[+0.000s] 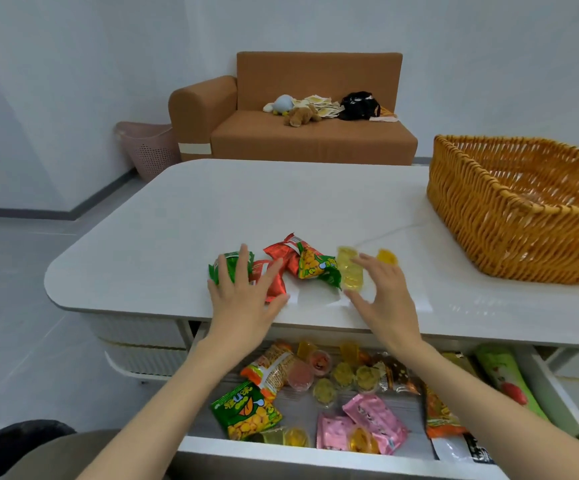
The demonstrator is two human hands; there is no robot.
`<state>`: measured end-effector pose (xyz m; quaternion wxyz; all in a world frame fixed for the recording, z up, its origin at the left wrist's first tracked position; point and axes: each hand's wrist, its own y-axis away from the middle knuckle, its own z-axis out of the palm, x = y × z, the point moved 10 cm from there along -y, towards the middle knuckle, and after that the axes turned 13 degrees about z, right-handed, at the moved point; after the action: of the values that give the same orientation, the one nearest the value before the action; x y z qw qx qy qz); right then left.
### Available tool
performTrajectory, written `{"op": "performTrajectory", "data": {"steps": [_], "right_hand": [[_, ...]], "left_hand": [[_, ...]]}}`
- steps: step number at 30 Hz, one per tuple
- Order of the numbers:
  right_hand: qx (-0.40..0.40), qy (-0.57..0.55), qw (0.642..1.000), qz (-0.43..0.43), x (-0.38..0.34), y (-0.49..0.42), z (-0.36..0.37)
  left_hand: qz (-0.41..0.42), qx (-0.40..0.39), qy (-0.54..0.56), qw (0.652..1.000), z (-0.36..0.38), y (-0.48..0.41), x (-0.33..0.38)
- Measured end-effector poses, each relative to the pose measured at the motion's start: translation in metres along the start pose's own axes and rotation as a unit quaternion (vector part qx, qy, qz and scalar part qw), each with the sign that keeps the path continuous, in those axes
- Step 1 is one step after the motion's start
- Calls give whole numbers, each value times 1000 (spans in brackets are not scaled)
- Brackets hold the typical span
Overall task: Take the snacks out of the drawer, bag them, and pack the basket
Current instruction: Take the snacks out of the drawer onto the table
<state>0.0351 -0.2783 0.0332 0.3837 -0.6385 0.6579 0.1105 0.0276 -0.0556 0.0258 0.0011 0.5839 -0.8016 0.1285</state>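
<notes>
On the white bench [211, 209], nothing held.
Open left grip [243, 296] lies flat on light-looking, crinkly green-and-red foil packets [289, 252] (pinch seams); right grip [383, 289] spread, empty, beside slippery yellow jelly cups [350, 271].

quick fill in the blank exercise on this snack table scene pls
The wicker basket stands on the ____ side of the table.
The pink packets lie in the open ____.
The soft toys lie on the ____.
Missing words: right; drawer; sofa.
</notes>
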Motion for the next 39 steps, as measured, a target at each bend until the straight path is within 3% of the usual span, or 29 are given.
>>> {"op": "performTrajectory", "data": {"steps": [2,4,6,9,11,15,23,27,31,36,39], "right_hand": [[-2,88,992,-85,-11,17,14],[-66,180,975,-115,-14,25,42],[-144,223,962,-67,-7,20,61],[-181,251,950,-33,-9,4,72],[-205,269,941,-14,-9,-8,84],[-228,270,935,16,-10,-31,102],[-266,246,932,-3,-15,-39,85],[-180,210,960,-32,-34,-26,33],[-171,183,967,-45,-38,3,-8],[-226,181,957,-27,-24,40,-28],[-281,223,932,-45,-8,65,-13]], "left_hand": [[-4,-89,-30,996,25,7,2],[-2,-145,-38,989,54,5,-9],[35,-160,-64,984,67,-4,-16],[75,-163,-87,980,65,-20,-14],[64,-150,-48,985,56,-30,-11],[12,-150,38,988,56,-53,-25],[-3,-165,36,986,57,-55,-31],[32,-51,47,997,3,-34,0],[69,21,89,993,-26,3,31],[100,-17,125,987,-23,32,68],[114,-126,95,981,6,42,72]]}}
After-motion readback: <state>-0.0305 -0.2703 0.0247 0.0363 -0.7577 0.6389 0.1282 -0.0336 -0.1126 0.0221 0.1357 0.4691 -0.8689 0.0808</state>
